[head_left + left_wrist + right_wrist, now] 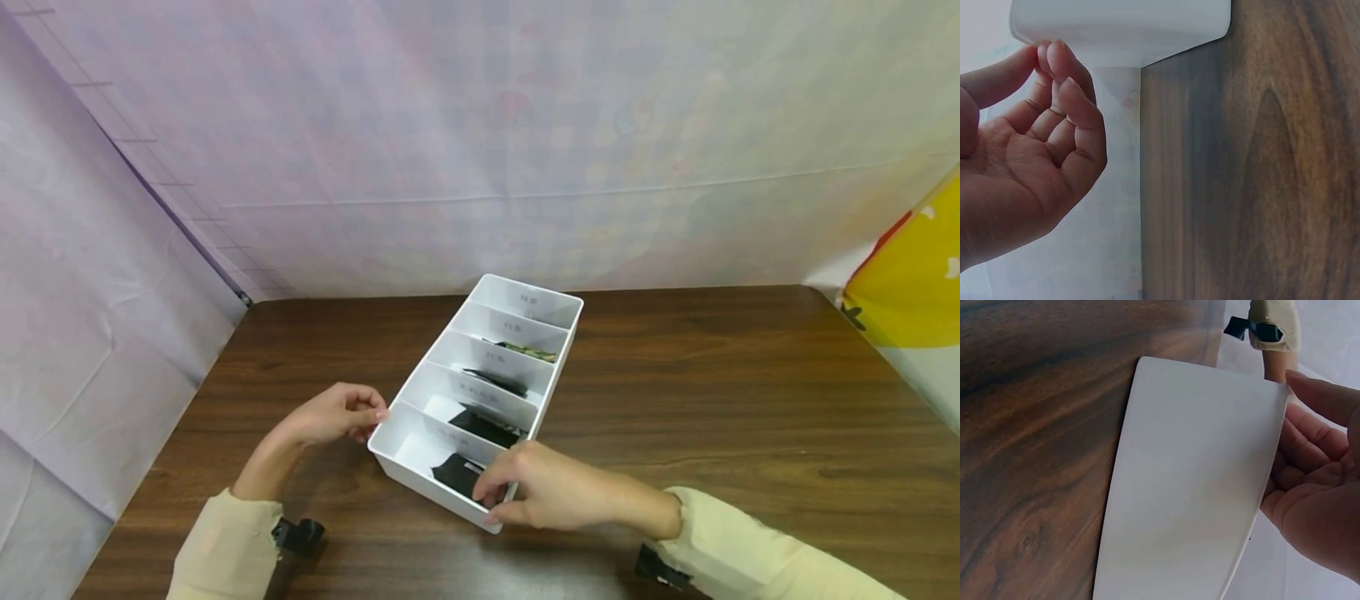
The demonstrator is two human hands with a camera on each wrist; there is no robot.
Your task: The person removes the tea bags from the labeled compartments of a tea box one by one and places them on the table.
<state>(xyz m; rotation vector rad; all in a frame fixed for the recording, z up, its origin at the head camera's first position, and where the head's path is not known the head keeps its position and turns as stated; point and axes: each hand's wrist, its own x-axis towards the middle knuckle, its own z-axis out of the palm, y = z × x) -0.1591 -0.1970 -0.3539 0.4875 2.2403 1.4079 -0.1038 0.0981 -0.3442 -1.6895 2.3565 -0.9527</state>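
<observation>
A long white divided box (431,492) stands slantwise on the table, its near end toward me. Its compartments run one behind another. My left hand (337,414) is at the box's left rim near the front corner; in the left wrist view that hand (1041,137) has thumb and fingertips together at the rim. Over the near right corner, my right hand (543,492) grips the wall, fingers inside the front compartment and thumb at the corner, as the right wrist view of the hand (1319,450) shows. Beside these fingers lies a black packet (453,473), partly hidden.
Behind the front compartment lie a black packet (483,427), a thin dark packet (495,382) and a green patterned packet (528,352). Faint labels mark the dividers. The brown wooden table (712,400) meets a pale curtain (510,150) at the back; yellow cloth (915,283) hangs right.
</observation>
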